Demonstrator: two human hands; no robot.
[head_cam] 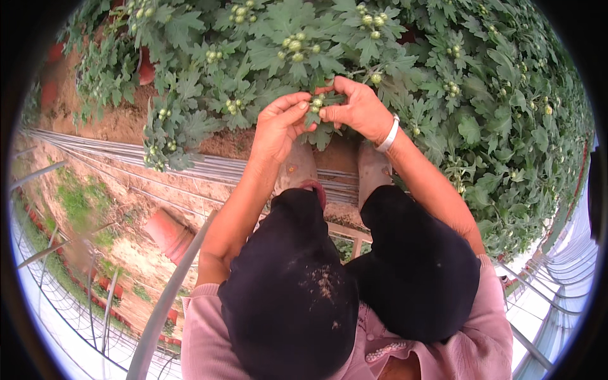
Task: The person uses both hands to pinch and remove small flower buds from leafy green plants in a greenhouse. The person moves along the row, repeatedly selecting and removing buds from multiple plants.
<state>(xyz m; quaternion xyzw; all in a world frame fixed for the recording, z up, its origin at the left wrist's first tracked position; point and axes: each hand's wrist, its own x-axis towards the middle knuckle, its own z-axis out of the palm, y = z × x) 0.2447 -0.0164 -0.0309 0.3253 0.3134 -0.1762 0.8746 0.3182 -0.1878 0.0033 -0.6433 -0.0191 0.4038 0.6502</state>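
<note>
Leafy chrysanthemum plants (285,28) with round green buds spread before me. Between my two hands is a small cluster of green buds (317,102) on a leafy stem. My left hand (282,123) touches this cluster from the left, its thumb and forefinger close together at the buds. From the right, my right hand (354,107) has its fingers around the leaves and stem of the same cluster, the thumb beside the buds. A pale bracelet (390,134) circles the right wrist. Some fingertips are hidden by leaves.
Long thin metal rods (228,166) lie on the soil beyond my knees. Stacked terracotta-coloured pots (168,233) rest tipped over at the left. A grey metal pipe (166,304) slants up beside my left arm. Another reddish pot (146,66) stands among the plants at upper left.
</note>
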